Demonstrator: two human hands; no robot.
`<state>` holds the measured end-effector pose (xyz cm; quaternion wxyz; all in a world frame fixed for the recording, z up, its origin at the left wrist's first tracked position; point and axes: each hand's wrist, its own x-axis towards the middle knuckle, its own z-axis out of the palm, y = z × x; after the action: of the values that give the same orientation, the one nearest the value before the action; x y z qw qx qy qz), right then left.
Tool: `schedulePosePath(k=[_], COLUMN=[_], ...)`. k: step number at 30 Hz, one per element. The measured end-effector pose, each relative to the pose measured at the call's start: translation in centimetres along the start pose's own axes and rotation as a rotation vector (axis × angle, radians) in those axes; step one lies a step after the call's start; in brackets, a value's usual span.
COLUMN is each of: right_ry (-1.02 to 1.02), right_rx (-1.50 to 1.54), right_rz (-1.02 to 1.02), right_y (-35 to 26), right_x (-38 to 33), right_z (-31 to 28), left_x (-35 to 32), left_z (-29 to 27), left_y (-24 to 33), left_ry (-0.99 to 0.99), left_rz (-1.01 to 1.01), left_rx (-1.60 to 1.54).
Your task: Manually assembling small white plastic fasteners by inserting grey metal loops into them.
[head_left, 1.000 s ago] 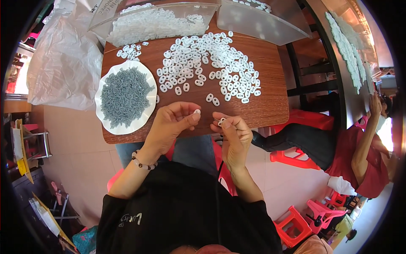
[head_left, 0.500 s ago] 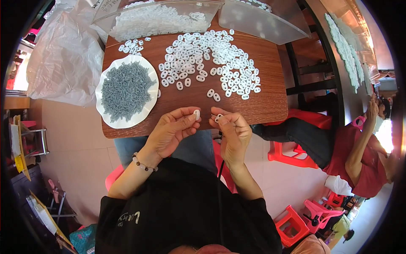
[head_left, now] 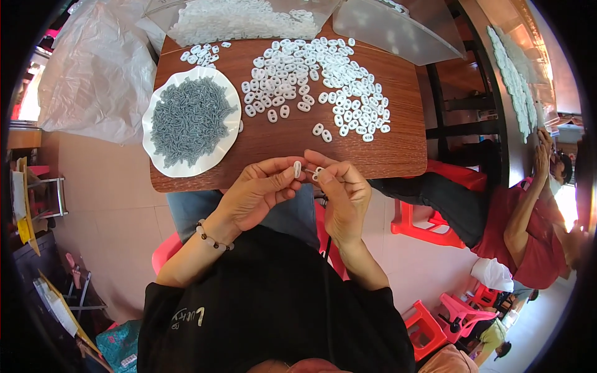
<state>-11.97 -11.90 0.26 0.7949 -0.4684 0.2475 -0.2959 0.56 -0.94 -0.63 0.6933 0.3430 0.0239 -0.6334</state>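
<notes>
My left hand [head_left: 252,193] pinches a small white oval piece with two holes [head_left: 297,169] between thumb and fingertips, held on edge. Close beside it, my right hand [head_left: 346,200] grips a similar white two-holed piece [head_left: 318,174]. A thin dark pin [head_left: 309,171] bridges the small gap between the two pieces; whether its tip sits in a hole is too small to tell. Both hands are just over the near edge of the brown table [head_left: 267,146]. Beyond them lies a loose spread of white two-holed pieces [head_left: 354,112].
At the left, a white wavy-rimmed plate [head_left: 149,140] holds a heap of small grey pins [head_left: 189,121]. Clear bins [head_left: 398,37] stand at the far edge, one full of white pieces. A plastic bag [head_left: 93,81] hangs left. A co-worker [head_left: 522,224] sits at the right.
My hands have come closer together, and the pin now spans between the two white pieces. The view has shifted slightly, so the table appears a little higher.
</notes>
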Motion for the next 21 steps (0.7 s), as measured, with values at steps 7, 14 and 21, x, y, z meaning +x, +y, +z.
schedulePosePath(k=[7,14,21], right_ry=[-0.043,-0.038,-0.04], right_rx=[-0.063,-0.074,-0.071], right_rz=[0.003,0.006,0.005], right_y=[0.08,0.16,0.41], right_x=[0.02,0.0,0.14], right_z=[0.01,0.36,0.24], left_x=[-0.28,-0.2,-0.16], left_z=[-0.27,-0.43,-0.39], left_y=[0.16,-0.04,0.14], left_ry=[-0.003,0.028,0.032], left_rz=[0.033,0.054,0.056], left_rx=[0.032,0.031,0.027])
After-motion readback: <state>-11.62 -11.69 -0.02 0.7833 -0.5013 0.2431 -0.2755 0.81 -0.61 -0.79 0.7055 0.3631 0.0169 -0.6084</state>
